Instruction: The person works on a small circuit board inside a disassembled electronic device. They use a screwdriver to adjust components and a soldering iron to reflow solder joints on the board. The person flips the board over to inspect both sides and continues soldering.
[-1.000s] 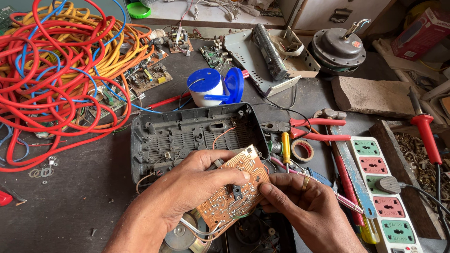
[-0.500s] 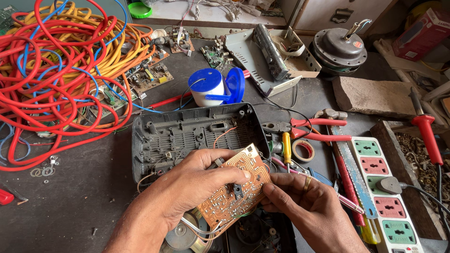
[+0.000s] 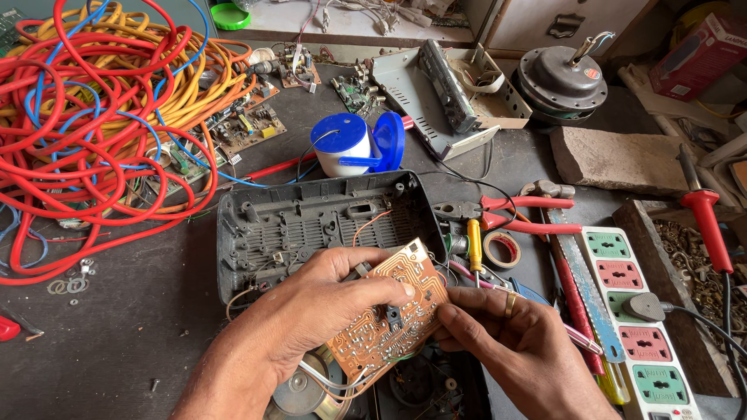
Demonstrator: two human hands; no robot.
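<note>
Both hands hold one brown circuit board (image 3: 391,315) over the open grey plastic case (image 3: 319,225). The left hand (image 3: 311,311) grips its left side, thumb on top. The right hand (image 3: 506,342) pinches its right edge. The board is tilted, shiny solder side up. Its long side runs from bottom left to top right. Red pliers (image 3: 506,214) lie near on the right.

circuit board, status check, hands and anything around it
Left hand and right hand both grip the circuit board, solder side up. Wires trail from it beneath. Grey plastic casing just behind; pliers to the right.
</note>
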